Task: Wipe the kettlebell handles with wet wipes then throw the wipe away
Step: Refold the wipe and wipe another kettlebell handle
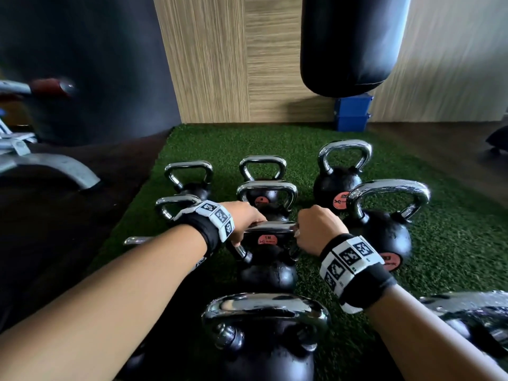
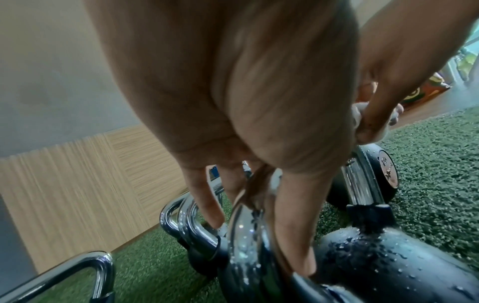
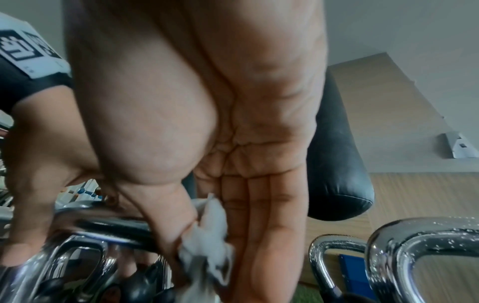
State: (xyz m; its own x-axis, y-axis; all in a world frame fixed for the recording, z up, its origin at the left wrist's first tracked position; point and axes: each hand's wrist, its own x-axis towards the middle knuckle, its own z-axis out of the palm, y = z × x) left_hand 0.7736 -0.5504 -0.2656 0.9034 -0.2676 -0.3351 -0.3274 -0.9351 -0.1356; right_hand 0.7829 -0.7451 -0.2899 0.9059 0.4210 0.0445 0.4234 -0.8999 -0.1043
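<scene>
Several black kettlebells with chrome handles stand on green turf (image 1: 453,257). Both hands are on the handle (image 1: 270,226) of the middle kettlebell (image 1: 266,273). My left hand (image 1: 244,218) grips the handle's left end, and in the left wrist view its fingers (image 2: 293,225) straddle the wet chrome bar (image 2: 246,235). My right hand (image 1: 316,226) is at the handle's right end and pinches a crumpled white wet wipe (image 3: 207,235) between thumb and fingers against the bar (image 3: 116,225). The wipe (image 2: 359,114) also shows in the left wrist view. Water drops cover the kettlebell body (image 2: 388,262).
A larger kettlebell (image 1: 384,229) stands close on the right, another (image 1: 338,185) behind it, and a big one (image 1: 266,339) nearest me. A black punching bag (image 1: 349,42) hangs ahead above a blue bin (image 1: 351,114). A grey bench frame (image 1: 49,163) lies at the left.
</scene>
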